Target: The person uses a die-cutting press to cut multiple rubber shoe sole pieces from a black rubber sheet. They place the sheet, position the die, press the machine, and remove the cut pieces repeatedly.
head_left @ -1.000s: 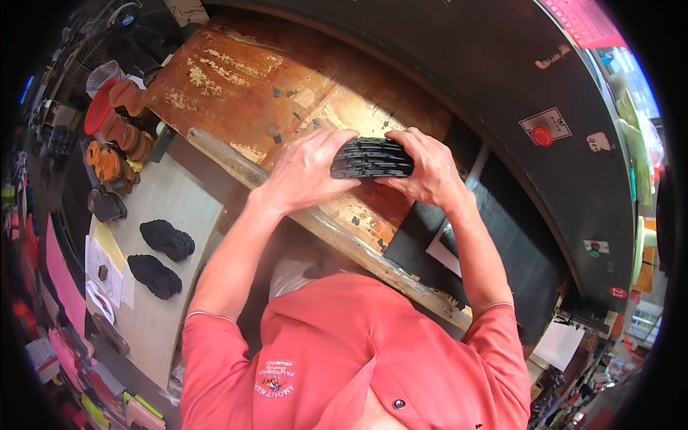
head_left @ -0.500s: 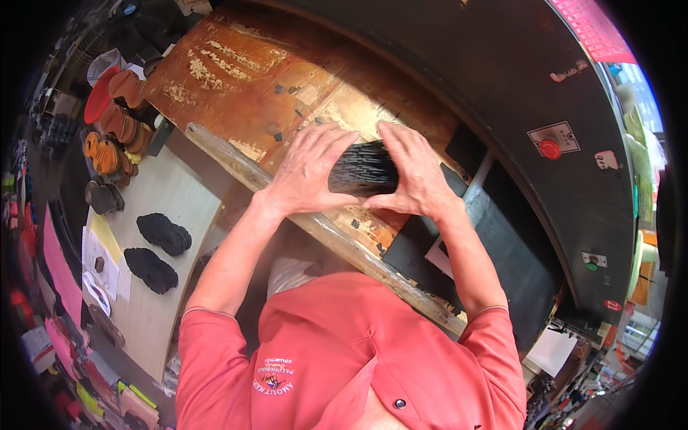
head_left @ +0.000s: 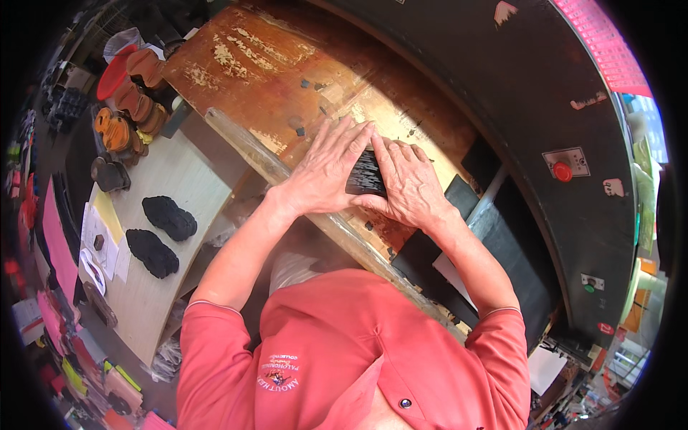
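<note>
Both hands are lying flat and side by side, palms down, pressing on a black ribbed rubber sole piece [head_left: 365, 174] that is showing only in the gap between them. The left hand [head_left: 326, 172] is covering its nine o'clock side, the right hand [head_left: 408, 183] its three o'clock side; neither is gripping it, only bearing down.

The sole piece is resting on a worn brown wooden workbench [head_left: 244, 64] with flaking paint. Uneven pressure could be letting the piece skid on the slick worn patch, or fingertips could be sliding off its ridges.

At three o'clock a black curved machine housing [head_left: 545, 93] is carrying a red button [head_left: 562, 172]. At nine o'clock a pale side table [head_left: 168, 179] is holding two black lumpy soles [head_left: 161, 233] and stacked orange-brown soles [head_left: 122, 129].
</note>
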`<state>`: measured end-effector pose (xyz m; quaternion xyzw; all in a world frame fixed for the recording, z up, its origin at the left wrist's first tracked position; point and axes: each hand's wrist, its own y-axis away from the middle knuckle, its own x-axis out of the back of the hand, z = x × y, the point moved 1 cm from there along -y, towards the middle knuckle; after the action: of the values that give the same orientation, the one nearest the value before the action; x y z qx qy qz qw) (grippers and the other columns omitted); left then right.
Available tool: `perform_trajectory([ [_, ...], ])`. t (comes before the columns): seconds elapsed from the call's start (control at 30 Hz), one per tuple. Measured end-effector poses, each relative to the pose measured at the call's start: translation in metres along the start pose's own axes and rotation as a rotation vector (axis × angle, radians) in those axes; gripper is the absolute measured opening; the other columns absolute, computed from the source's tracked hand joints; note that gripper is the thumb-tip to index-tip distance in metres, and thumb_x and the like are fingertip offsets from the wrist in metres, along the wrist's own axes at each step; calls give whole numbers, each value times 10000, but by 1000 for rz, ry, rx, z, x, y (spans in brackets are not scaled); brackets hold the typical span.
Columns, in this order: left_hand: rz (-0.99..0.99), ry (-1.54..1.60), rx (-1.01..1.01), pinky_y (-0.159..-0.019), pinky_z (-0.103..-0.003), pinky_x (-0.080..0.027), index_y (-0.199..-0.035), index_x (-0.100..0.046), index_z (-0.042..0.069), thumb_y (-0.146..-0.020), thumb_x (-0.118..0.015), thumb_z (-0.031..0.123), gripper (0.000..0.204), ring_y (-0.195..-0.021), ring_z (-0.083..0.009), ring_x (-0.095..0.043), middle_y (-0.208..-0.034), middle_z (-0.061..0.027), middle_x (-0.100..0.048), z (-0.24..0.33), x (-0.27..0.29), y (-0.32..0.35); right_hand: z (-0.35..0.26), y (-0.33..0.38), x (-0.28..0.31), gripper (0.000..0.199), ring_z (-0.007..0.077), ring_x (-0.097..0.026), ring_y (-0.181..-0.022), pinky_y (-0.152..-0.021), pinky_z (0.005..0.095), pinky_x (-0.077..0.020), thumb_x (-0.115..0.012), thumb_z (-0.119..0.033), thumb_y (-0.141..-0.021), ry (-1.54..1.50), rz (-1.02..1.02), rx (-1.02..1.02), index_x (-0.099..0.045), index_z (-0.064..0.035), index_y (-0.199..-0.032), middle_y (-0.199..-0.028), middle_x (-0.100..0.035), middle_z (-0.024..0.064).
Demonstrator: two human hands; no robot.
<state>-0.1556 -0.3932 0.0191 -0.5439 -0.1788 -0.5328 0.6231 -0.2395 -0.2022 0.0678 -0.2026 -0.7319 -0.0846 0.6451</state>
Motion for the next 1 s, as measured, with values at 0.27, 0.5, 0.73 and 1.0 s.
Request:
perform_trajectory([
  [0.27,-131,302,95,-1097,-505,-487,-1569,-410,55,-774,-902,316,970,-1258,-423,-605,-1333,-225,-628,4,7,-3,12,3,6,850,346,-715,-874,-809,451,-571,-845,-528,-796,-120,98,51,-589,39,-1376,-955,-724,182],
  [0.5,-79,270,124,-1141,-532,-427,-1538,-445,70,-718,-942,386,1010,-1331,-419,-549,-1395,-212,-586,-1,-2,8,19,16,6,973,388,-652,-1136,-979,494,-514,-851,-631,-743,-98,53,61,-584,22,-1413,-1180,-696,206],
  [0.73,-49,234,95,-1226,-549,-356,-1546,-445,96,-681,-961,376,1046,-1450,-408,-457,-1503,-181,-521,-5,-4,8,53,49,-17,1279,424,-517,-1424,-1196,502,-419,-956,-636,-602,-338,201,-117,-423,-25,-1592,-1520,-538,242],
  [1.0,25,193,0,-1230,-540,-382,-1565,-451,152,-697,-959,396,1035,-1460,-402,-466,-1520,-155,-528,0,-4,6,42,49,-26,1164,465,-546,-1366,-1161,516,-452,-979,-560,-610,-419,227,-99,-488,56,-1468,-1457,-565,269],
])
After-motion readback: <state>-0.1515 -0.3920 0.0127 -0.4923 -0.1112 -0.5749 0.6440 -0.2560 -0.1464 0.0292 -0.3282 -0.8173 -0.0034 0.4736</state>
